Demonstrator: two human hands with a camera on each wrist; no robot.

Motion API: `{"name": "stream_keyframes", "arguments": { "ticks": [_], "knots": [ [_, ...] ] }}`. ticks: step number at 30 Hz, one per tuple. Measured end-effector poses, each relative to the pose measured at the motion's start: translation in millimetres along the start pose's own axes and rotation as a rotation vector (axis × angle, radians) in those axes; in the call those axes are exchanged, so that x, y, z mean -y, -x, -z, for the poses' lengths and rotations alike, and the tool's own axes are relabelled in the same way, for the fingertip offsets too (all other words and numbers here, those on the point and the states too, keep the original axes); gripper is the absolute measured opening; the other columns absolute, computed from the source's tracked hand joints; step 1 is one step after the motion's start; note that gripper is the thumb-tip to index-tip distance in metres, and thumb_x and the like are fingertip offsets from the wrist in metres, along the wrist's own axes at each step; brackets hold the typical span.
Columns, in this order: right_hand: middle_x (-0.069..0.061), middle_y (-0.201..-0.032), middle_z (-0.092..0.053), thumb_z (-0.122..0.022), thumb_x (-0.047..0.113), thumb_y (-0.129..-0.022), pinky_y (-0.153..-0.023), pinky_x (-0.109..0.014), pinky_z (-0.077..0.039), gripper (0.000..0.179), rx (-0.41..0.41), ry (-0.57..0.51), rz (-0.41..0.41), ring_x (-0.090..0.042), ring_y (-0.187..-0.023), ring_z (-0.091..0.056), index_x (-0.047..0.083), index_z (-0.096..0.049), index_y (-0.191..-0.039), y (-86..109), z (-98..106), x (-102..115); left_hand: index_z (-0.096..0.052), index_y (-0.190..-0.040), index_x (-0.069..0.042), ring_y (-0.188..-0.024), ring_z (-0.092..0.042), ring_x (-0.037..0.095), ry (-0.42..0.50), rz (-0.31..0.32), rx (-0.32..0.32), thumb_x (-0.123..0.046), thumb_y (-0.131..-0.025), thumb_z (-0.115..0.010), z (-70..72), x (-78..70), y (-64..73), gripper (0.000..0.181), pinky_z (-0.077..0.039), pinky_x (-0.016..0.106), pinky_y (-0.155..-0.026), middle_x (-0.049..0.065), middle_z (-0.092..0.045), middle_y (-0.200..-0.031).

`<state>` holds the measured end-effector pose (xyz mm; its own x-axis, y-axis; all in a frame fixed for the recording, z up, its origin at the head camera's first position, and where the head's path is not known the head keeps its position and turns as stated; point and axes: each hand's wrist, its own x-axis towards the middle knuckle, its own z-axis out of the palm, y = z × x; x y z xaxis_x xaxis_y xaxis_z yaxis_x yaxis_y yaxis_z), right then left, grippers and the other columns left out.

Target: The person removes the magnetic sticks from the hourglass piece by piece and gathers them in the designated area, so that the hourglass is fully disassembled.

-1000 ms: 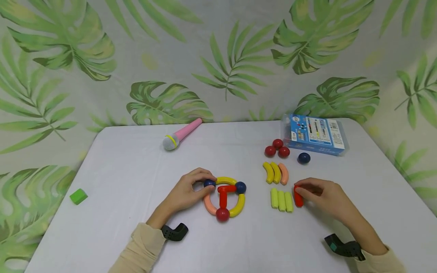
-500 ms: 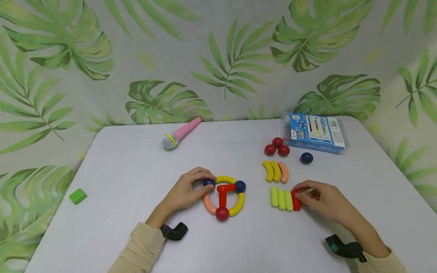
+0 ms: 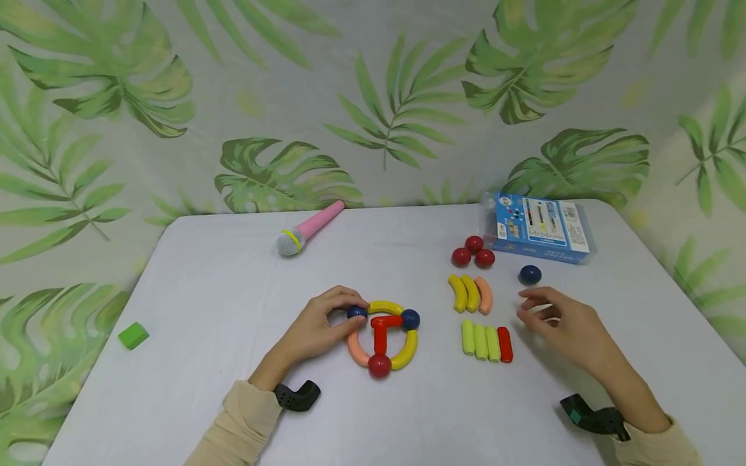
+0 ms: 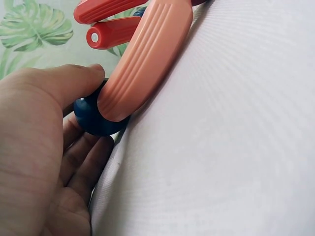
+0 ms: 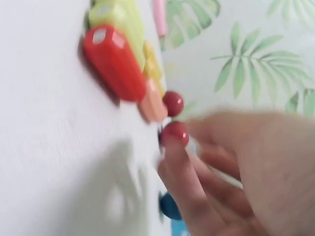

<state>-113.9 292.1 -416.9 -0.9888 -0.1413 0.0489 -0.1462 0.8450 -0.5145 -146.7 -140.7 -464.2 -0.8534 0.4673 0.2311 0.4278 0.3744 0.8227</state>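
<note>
red loose stick (image 3: 505, 344) just left of the right hand (image 3: 568, 333), the nearer, whose bent fingers hold nothing
long axis away from the person; beside it three lime sticks (image 3: 480, 342), then three curved pieces (image 3: 471, 294), one navy ball (image 3: 530, 275), three red balls (image 3: 484, 258); left hand (image 3: 317, 323) pinches a blue ball (image 4: 96, 115) of the three-arc, three-ball ring (image 3: 405, 353), two red rods (image 3: 380, 340) inside

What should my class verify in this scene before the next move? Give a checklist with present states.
1. Left hand grips a blue ball of the ring: ok.
2. Right hand free, holding nothing: ok.
3. Loose red stick lined up beside the light green sticks: ok.
4. Inner red stick attached at both ends: not ok, one end shows bare in the left wrist view.
5. Spare blue ball in hand: not ok, it lies near the right hand.
6. Ring joints firm: cannot tell.
</note>
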Motion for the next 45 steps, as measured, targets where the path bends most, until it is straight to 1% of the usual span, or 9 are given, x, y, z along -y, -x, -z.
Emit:
{"name": "stream_keyframes", "arguments": {
  "ticks": [3, 6, 12, 20, 25, 31, 33, 41, 45],
  "knots": [
    [-0.026, -0.112, -0.067, -0.076, 0.018, -0.093, -0.071, -0.047, -0.063, 0.055, -0.114, 0.066, -0.043, -0.041, -0.092, -0.070, -0.003, -0.052, -0.139, -10.2, 4.7, -8.8, -0.075, -0.117, -0.021, -0.114, -0.062, 0.012, 0.000, -0.003, 0.003, -0.018, -0.095, -0.077, -0.5, -0.6, -0.6, 0.023, -0.052, 0.031, -0.103, -0.008, -0.067, -0.120],
    [-0.030, -0.112, -0.064, -0.076, 0.019, -0.093, -0.071, -0.055, -0.061, 0.060, -0.138, 0.107, -0.061, -0.044, -0.090, -0.068, -0.005, -0.049, -0.140, -25.0, 6.6, -19.3, -0.075, -0.116, -0.020, -0.113, -0.063, 0.011, -0.001, -0.006, -0.007, -0.016, -0.094, -0.078, -0.6, -0.9, -0.5, 0.023, -0.052, 0.031, -0.104, -0.008, -0.067, -0.119],
    [-0.027, -0.102, -0.069, -0.073, 0.022, -0.096, -0.074, -0.055, -0.060, 0.046, -0.150, 0.108, -0.031, -0.039, -0.086, -0.067, -0.003, -0.057, -0.132, -52.6, 0.3, -34.5, -0.076, -0.116, -0.020, -0.113, -0.063, 0.012, 0.008, -0.017, -0.011, -0.015, -0.094, -0.078, 0.0, 0.3, 0.4, 0.023, -0.052, 0.030, -0.103, -0.007, -0.067, -0.119],
    [-0.027, -0.105, -0.070, -0.069, 0.024, -0.100, -0.082, -0.057, -0.059, 0.046, -0.152, 0.040, 0.001, -0.041, -0.093, -0.068, -0.005, -0.057, -0.133, -81.4, -6.2, -25.9, -0.075, -0.117, -0.019, -0.112, -0.063, 0.011, 0.008, -0.032, -0.011, -0.017, -0.094, -0.077, -2.0, 3.1, 0.0, 0.023, -0.052, 0.030, -0.103, -0.009, -0.067, -0.119],
    [-0.028, -0.107, -0.071, -0.069, 0.022, -0.100, -0.081, -0.055, -0.060, 0.046, -0.133, 0.020, 0.012, -0.042, -0.095, -0.070, -0.007, -0.057, -0.134, -86.7, -5.9, -19.9, -0.075, -0.117, -0.019, -0.111, -0.063, 0.011, 0.004, -0.022, -0.011, -0.017, -0.094, -0.078, -1.5, 1.7, 0.1, 0.023, -0.052, 0.030, -0.103, -0.009, -0.067, -0.119],
    [-0.028, -0.108, -0.072, -0.069, 0.019, -0.100, -0.070, -0.043, -0.063, 0.042, -0.124, 0.007, 0.027, -0.043, -0.095, -0.071, -0.005, -0.058, -0.132, -86.4, -5.2, -17.4, -0.076, -0.116, -0.020, -0.112, -0.062, 0.011, -0.002, -0.003, -0.005, -0.017, -0.094, -0.078, 0.0, 0.6, 0.2, 0.023, -0.052, 0.032, -0.104, -0.008, -0.067, -0.119],
    [-0.028, -0.109, -0.072, -0.069, 0.019, -0.100, -0.069, -0.041, -0.063, 0.040, -0.122, 0.005, 0.029, -0.043, -0.096, -0.071, -0.005, -0.059, -0.131, -85.4, -4.1, -17.0, -0.076, -0.116, -0.019, -0.111, -0.063, 0.011, -0.004, -0.005, -0.005, -0.016, -0.094, -0.078, 0.1, 0.5, 0.2, 0.023, -0.052, 0.032, -0.103, -0.008, -0.067, -0.119],
    [-0.029, -0.110, -0.071, -0.068, 0.017, -0.100, -0.079, -0.052, -0.062, 0.040, -0.112, -0.002, 0.054, -0.045, -0.097, -0.071, -0.005, -0.059, -0.132, -81.8, -0.7, -9.4, -0.076, -0.116, -0.019, -0.111, -0.063, 0.011, -0.004, -0.014, -0.009, -0.016, -0.094, -0.078, -0.4, 1.8, 0.6, 0.022, -0.053, 0.030, -0.102, -0.008, -0.067, -0.118],
    [-0.029, -0.111, -0.071, -0.068, 0.016, -0.100, -0.080, -0.054, -0.061, 0.039, -0.111, 0.004, 0.055, -0.045, -0.098, -0.071, -0.005, -0.059, -0.132, -81.1, 0.4, -7.2, -0.076, -0.116, -0.018, -0.111, -0.064, 0.012, 0.000, -0.019, -0.009, -0.015, -0.094, -0.078, -0.6, 2.0, 0.3, 0.023, -0.053, 0.030, -0.102, -0.008, -0.068, -0.118]
  ]
}}
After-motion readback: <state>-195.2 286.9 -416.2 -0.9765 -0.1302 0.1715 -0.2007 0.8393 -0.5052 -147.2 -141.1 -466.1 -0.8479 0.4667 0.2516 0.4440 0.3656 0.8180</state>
